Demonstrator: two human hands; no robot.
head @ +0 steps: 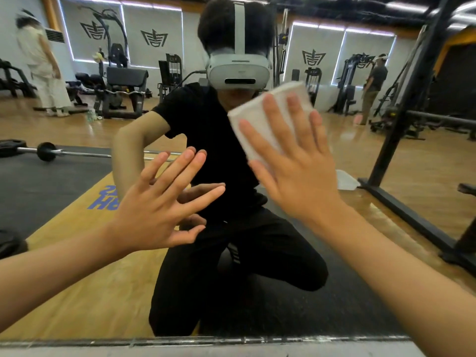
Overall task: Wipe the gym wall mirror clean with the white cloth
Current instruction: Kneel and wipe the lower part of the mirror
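Two hands splayed | right hand (296, 161) presses cloth (260, 117) on mirror (77, 124), mid-wipe | left hand (159, 204) empty | next, likely: sweep sideways

I wore a black short-sleeved T-shirt (206, 119) and black trousers (260, 243) with a small patch of white stripes (235, 256) by one knee. A pale grey headset (238, 70) covered my eyes, its light strap (239, 27) crossing my dark hair (219, 27), and a thin dark cable (193, 73) left its side. Bare forearms (64, 274) led to my left hand (154, 215) and right hand (301, 176).
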